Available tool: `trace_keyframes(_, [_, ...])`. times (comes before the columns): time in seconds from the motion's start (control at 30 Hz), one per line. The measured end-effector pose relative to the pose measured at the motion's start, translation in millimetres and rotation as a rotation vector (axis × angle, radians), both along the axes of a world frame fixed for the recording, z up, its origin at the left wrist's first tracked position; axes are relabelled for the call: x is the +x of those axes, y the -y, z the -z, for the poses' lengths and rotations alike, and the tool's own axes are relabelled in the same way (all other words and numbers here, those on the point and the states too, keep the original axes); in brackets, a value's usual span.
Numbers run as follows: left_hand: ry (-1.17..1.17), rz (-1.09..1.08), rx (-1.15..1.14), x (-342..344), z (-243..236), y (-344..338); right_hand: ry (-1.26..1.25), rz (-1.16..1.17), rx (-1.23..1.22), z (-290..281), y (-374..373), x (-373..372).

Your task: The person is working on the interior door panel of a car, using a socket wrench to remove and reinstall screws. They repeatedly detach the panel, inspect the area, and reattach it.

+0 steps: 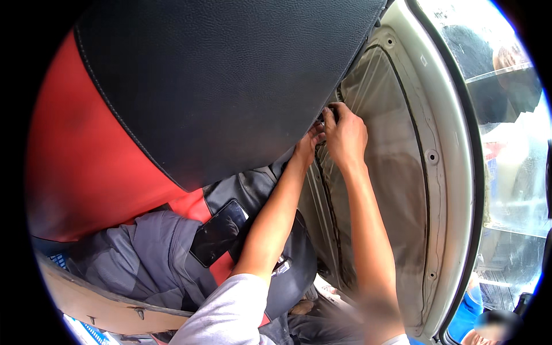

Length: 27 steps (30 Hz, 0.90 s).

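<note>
Black textured leather of the tilted car seat back (218,86) fills my view from nine to twelve o'clock, and both hands meet at its edge near one o'clock. My right hand (345,135) curls its fingers onto a small dark part (323,119) against the bare cream metal door panel (397,172). My left hand (307,146) touches just below; whether its fingers grip I cannot tell. A black smartphone (218,233) lies at seven o'clock.

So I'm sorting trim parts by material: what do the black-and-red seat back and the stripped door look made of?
Seat back: likely faux or real leather, shown by its pebbled grain and stitched seam. Door: painted sheet metal, glossy cream with punched holes; the inner sheet looks like translucent plastic film.
</note>
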<state>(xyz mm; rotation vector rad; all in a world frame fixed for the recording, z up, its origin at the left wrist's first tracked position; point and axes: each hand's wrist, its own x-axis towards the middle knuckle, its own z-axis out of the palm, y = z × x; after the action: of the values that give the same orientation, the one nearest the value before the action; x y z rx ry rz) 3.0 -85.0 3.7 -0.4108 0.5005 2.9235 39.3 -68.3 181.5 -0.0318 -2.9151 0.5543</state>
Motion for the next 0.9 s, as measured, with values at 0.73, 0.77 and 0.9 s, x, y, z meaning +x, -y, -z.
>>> trace_keyframes(0.73, [0.033, -0.002, -0.267, -3, 7, -12, 0.278, -0.012, 0.164, 113, -56, 49])
trace_keyframes(0.77, [0.027, -0.027, -0.197, -8, 12, -7, 0.298, -0.055, 0.194, 88, -51, 43])
trace_keyframes(0.9, [-0.011, 0.009, 0.055, -14, 42, 6, 0.081, -0.281, 0.409, 21, -13, 8])
